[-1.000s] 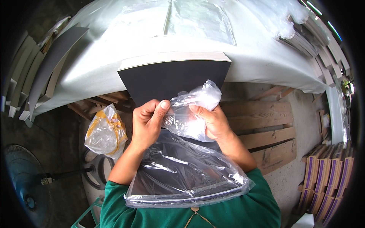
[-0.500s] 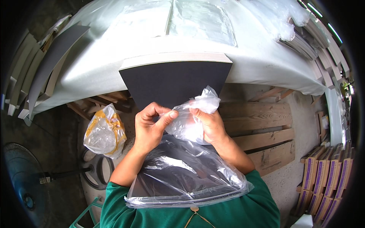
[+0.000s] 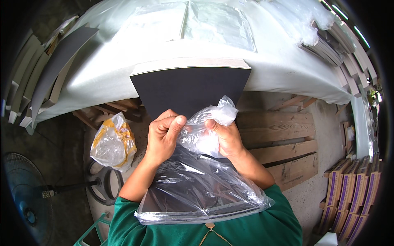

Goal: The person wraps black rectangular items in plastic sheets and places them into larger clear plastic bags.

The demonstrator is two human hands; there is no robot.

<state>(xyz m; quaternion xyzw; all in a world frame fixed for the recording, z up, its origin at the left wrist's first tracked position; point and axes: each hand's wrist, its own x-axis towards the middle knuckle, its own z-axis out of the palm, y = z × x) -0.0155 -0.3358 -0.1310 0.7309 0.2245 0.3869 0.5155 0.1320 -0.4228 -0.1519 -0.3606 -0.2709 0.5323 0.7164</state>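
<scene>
Crumpled clear plastic [image 3: 199, 137]: between the two hands, above the lap. Long axis slants from lower left up to a pale bunched end at upper right, past the right thumb. Left hand [image 3: 162, 135]: thumb and forefinger pinched together on the plastic's left edge; the bulk lies to their right. Right hand [image 3: 229, 140]: nearer the bulk; thumb pressed on top, other fingers mostly hidden. Toward the body, just below: dark flat item in clear wrap [image 3: 197, 188]; whether its wrap joins the crumpled plastic, cannot tell. Beyond: black-covered book [image 3: 184, 88], pale edge uppermost, against the bench [image 3: 102, 67].
</scene>
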